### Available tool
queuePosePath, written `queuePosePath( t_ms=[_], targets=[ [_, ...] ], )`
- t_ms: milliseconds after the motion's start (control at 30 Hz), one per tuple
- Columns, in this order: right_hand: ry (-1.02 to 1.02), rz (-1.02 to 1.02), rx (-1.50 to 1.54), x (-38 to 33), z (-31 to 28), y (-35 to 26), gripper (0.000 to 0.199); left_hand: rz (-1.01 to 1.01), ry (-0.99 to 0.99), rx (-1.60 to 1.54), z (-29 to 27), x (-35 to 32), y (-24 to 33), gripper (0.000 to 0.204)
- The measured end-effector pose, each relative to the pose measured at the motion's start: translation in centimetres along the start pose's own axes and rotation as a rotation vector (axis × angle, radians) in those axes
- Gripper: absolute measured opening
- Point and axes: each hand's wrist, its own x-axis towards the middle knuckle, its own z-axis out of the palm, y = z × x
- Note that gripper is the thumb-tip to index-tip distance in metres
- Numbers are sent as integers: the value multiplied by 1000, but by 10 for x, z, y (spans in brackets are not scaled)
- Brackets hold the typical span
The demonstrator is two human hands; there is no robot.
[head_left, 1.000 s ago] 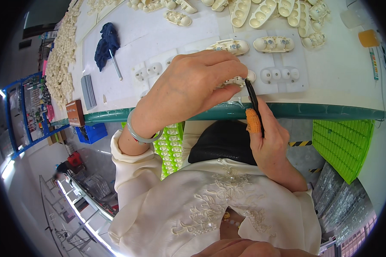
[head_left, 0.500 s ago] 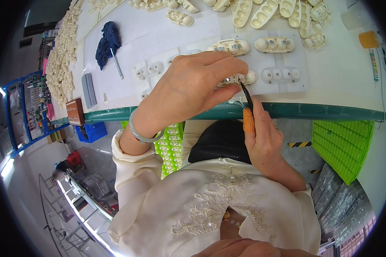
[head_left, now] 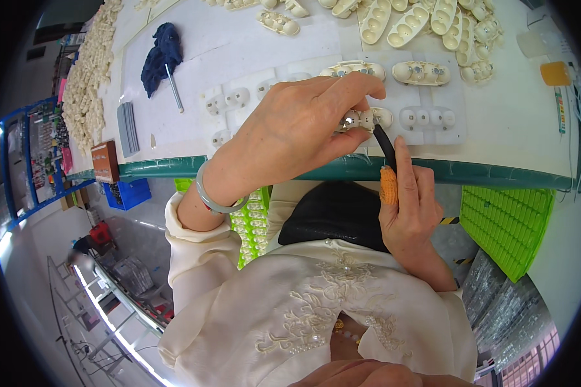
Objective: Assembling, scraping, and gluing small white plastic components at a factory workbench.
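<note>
My left hand point(head_left: 290, 132) pinches a small cream plastic part with metal inserts point(head_left: 361, 119) over the near edge of the white worktable point(head_left: 239, 39). My right hand point(head_left: 410, 213) grips a tool with an orange handle and a black tip point(head_left: 387, 174). The black tip touches the part's right end. A pale green bangle point(head_left: 213, 197) circles my left wrist.
Similar cream parts point(head_left: 423, 72) lie on a white mat beyond my hands, with a pile point(head_left: 419, 19) further back. A dark blue cloth with a metal rod point(head_left: 161, 55) lies at left. Green trays point(head_left: 507, 219) sit below the table's green edge point(head_left: 497, 174).
My hands and the part have shifted slightly; the tool's tip stays against the part's right end.
</note>
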Motion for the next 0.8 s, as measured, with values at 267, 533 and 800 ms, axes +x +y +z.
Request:
queuePosePath(
  t_ms=[267, 533, 800],
  targets=[
    [54, -53, -71, 0, 4, 2, 47, -11, 2, -42, 0, -2, -3, 42],
    [32, -86, -228, 0, 0, 3, 47, -4, -1, -34, 0, -1, -3, 41],
    [-48, -188, -350, 1, -11, 7, 45, 67, 66, -1, 3, -3, -5, 35]
  ],
)
